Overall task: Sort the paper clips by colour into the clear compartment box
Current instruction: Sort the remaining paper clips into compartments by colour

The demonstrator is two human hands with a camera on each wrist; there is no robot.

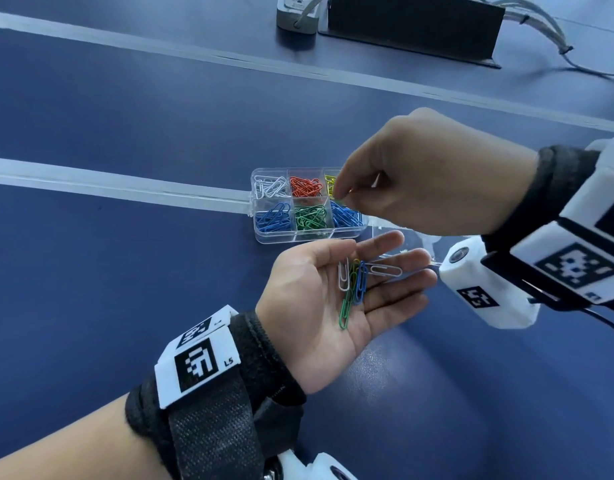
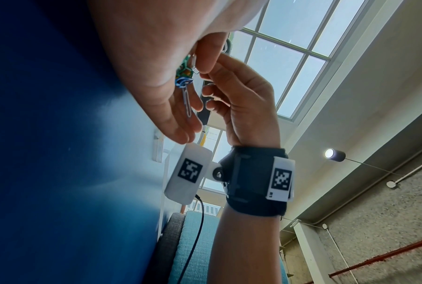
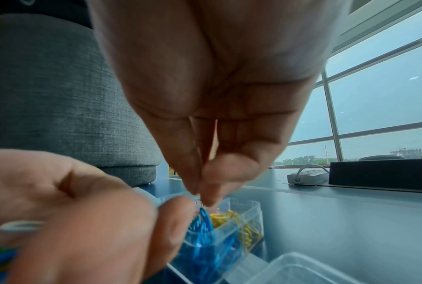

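Note:
The clear compartment box (image 1: 310, 239) lies on the blue table, with white, red and yellow clips in its far row and blue, green and blue in its near row. My left hand (image 1: 319, 306) is held flat, palm up, just in front of the box. On it lie several loose clips (image 1: 354, 282): white, green, blue and yellow. My right hand (image 1: 338, 195) hovers over the box's right end, thumb and forefinger pinched together (image 3: 201, 194) above the yellow (image 3: 229, 219) and blue compartments. A thin clip wire shows between those fingertips (image 2: 202, 72); I cannot tell its colour.
A clear plastic lid or tray (image 3: 302, 269) lies right of the box, under my right wrist. At the table's far edge stand a white power strip (image 1: 298, 12), a black box (image 1: 413, 26) and cables (image 1: 541, 29). Pale seam strips (image 1: 108, 185) cross the table.

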